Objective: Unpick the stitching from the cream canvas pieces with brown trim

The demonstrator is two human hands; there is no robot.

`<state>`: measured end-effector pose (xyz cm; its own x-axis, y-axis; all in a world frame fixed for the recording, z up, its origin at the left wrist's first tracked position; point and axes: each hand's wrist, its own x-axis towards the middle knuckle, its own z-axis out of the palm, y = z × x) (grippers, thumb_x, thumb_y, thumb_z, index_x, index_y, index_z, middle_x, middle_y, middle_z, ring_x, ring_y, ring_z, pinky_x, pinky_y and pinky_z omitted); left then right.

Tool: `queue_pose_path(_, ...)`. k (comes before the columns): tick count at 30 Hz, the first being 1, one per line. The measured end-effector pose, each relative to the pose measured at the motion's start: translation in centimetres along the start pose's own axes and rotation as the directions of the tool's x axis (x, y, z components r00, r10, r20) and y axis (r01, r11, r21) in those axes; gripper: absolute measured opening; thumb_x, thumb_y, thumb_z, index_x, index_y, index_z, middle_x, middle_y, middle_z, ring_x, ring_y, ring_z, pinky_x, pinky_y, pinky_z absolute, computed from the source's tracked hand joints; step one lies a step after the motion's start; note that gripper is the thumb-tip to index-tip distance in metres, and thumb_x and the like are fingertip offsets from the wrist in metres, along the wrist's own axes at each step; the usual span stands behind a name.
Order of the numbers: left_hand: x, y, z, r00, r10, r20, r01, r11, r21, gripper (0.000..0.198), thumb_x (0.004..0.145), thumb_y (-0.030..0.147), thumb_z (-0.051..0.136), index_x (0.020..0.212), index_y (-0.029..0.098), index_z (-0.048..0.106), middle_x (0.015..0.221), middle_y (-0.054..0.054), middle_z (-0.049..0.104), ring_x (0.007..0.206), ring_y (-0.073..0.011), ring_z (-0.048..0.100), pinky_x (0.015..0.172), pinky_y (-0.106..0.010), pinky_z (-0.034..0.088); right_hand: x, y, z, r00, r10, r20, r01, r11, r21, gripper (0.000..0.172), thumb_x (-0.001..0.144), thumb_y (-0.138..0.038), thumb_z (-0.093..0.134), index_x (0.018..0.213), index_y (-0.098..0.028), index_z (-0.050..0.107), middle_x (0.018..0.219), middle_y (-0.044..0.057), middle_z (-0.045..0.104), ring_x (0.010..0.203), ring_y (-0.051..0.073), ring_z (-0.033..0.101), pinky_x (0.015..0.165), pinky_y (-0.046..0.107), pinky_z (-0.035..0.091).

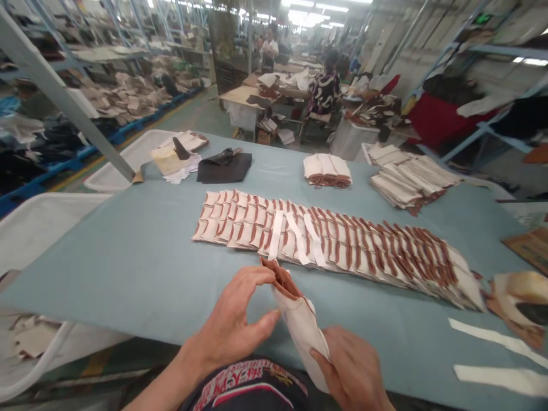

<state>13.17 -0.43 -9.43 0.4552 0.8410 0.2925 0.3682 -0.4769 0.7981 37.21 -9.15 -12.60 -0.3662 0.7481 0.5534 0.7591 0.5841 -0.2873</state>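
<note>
Blue-green tabletop (pixel 128 262) bears a long row of folded pieces (pixel 248 225); before it, the right hand (pixel 357 365) grips a pale pouch (pixel 299 328) — the left hand (pixel 229 311), thumb and fingers apart, meets its brown-lined mouth (pixel 291 285). Opening seems underway; the next move calls for steady right-hand hold.

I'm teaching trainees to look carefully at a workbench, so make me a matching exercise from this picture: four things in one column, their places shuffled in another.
Things
1. Pale piece with a brown opening
2. Dark folded material
3. Long overlapping row of pale and brown pieces
4. Two loose white strips

Places
A. Across the middle of the table
B. Near the table's right end, on the wearer's side
C. In the grip of the right hand
D. Towards the table's far left

Pairs: 1-C, 2-D, 3-A, 4-B
</note>
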Motion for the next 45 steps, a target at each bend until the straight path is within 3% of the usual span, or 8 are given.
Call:
queue_pose_path(6,1.0,2.2,1.1,0.988,0.013,0.152,0.010,0.989,-0.144,0.007,0.084,0.016,0.058,0.086,0.022,0.056,0.092,-0.005,0.066,0.091,-0.0225,0.061,0.089,-0.034,0.047,0.3,0.1,-2.2,0.999,0.012,0.042,-0.008,0.997,-0.079,0.028,0.110,-0.023,0.045,0.099,-0.019,0.070,0.066,0.004,0.067,0.054,0.018,0.062,0.053,0.031,0.045)
queue_pose_path(10,1.0,3.8,0.9,0.923,-0.234,0.305,0.301,0.934,-0.194,0.017,0.093,0.030,0.050,0.080,0.021,0.054,0.078,0.000,0.055,0.075,-0.0184,0.051,0.073,-0.030,0.043,1.1,-0.4,-2.9,0.989,0.061,0.137,-0.051,0.996,-0.077,0.030,0.111,-0.025,0.044,0.098,-0.020,0.070,0.065,0.003,0.065,0.055,0.018,0.061,0.054,0.033,0.042)
queue_pose_path(13,1.1,4.4,0.6,0.879,-0.333,0.341,0.426,0.871,-0.245,0.028,0.097,0.036,0.047,0.076,0.020,0.054,0.074,0.000,0.054,0.074,-0.0177,0.050,0.071,-0.028,0.041,1.9,-1.2,-3.1,0.958,0.189,0.217,-0.217,0.970,0.114,0.025,0.108,-0.027,0.048,0.093,-0.023,0.067,0.070,0.001,0.066,0.058,0.017,0.061,0.055,0.031,0.042)
queue_pose_path(19,1.0,5.4,-0.7,0.875,-0.309,0.373,0.413,0.878,-0.241,0.019,0.091,0.029,0.055,0.080,0.020,0.067,0.086,-0.003,0.066,0.092,-0.0217,0.058,0.088,-0.031,0.043,5.2,-2.4,-2.8,0.782,0.482,0.395,-0.620,0.542,0.567,0.011,0.092,-0.031,0.065,0.088,-0.022,0.059,0.075,-0.002,0.061,0.065,0.013,0.055,0.059,0.024,0.044)
queue_pose_path(24,1.3,6.5,-2.1,0.897,-0.308,0.317,0.375,0.910,-0.179,0.017,0.084,0.027,0.056,0.071,0.020,0.064,0.071,0.000,0.062,0.075,-0.0188,0.056,0.073,-0.028,0.044,8.2,-2.3,-2.3,0.722,0.326,0.611,-0.680,0.172,0.713,0.040,0.094,-0.056,0.066,0.083,-0.021,0.050,0.072,-0.005,0.049,0.063,0.010,0.043,0.058,0.022,0.038)
queue_pose_path(29,0.9,6.3,-2.8,0.905,-0.290,0.312,0.362,0.909,-0.207,0.020,0.084,0.026,0.055,0.066,0.018,0.062,0.065,0.001,0.058,0.066,-0.0157,0.052,0.065,-0.025,0.041,8.6,-2.1,-1.3,0.668,0.188,0.720,-0.730,-0.026,0.683,0.059,0.084,-0.075,0.071,0.082,-0.021,0.048,0.067,-0.007,0.046,0.058,0.009,0.042,0.054,0.021,0.037)
queue_pose_path(36,-0.1,5.8,-3.4,0.911,-0.286,0.296,0.359,0.904,-0.233,0.022,0.086,0.026,0.055,0.068,0.018,0.065,0.066,0.001,0.063,0.065,-0.0152,0.053,0.070,-0.026,0.044,8.7,-3.0,-1.0,0.674,0.217,0.706,-0.723,-0.002,0.691,0.055,0.088,-0.070,0.071,0.082,-0.020,0.051,0.066,-0.006,0.051,0.058,0.009,0.049,0.056,0.021,0.042)
queue_pose_path(45,-0.6,6.0,-3.0,0.919,-0.299,0.259,0.361,0.902,-0.239,0.025,0.088,0.031,0.062,0.067,0.018,0.061,0.068,0.001,0.057,0.067,-0.0146,0.048,0.067,-0.025,0.042,8.2,-4.3,-2.1,0.802,0.338,0.492,-0.597,0.445,0.668,0.016,0.099,-0.028,0.059,0.085,-0.020,0.057,0.067,-0.005,0.057,0.059,0.009,0.052,0.054,0.021,0.037)
